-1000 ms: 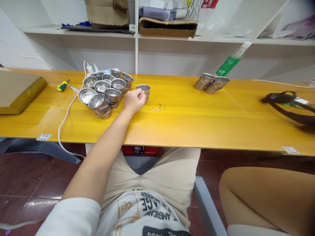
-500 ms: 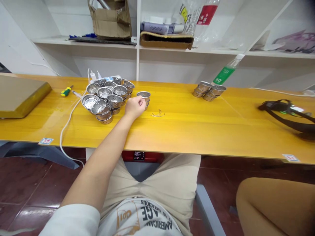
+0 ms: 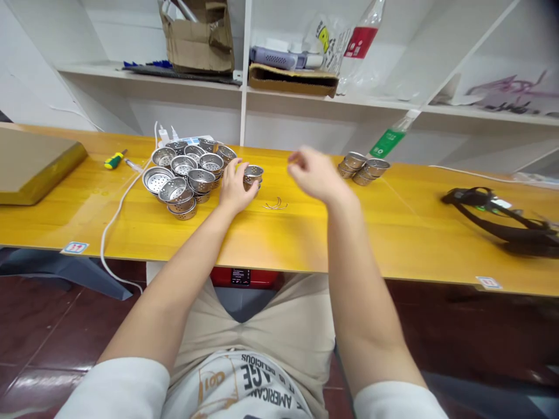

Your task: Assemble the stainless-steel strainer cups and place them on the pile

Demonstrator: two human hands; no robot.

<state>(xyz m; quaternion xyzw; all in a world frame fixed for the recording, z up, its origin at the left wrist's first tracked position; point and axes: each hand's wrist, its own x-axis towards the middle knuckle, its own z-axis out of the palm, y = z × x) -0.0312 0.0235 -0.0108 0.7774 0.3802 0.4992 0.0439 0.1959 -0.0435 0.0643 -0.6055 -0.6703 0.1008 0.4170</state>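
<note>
While the left hand point(image 3: 234, 190), spread, sits nearer, upright perforated-steel cup stack point(image 3: 254, 173): left of blurred, curled right hand point(image 3: 315, 174), contents unclear.

The shirt point(image 3: 257, 378) reads "AMERICAN", "AGE" and "DELICIOUS" – all upside down; the left sticker point(image 3: 75, 248) on the surface point(image 3: 279, 241) seems to say 39 – the right sticker point(image 3: 489, 283) is illegible.

Two bare hands here, one left hand point(image 3: 236, 187), one right hand point(image 3: 312, 173). I get roughly ten silver perforated metal cup stacks point(image 3: 183, 167) bunched left, one more stack point(image 3: 253, 173) mid-table, two stacks point(image 3: 354, 160) far right. Thin curved wires point(image 3: 276, 208): looks like three, they overlap. One yellow-and-green-handled screwdriver point(image 3: 114, 160), two white number stickers point(image 3: 75, 248) near.
</note>
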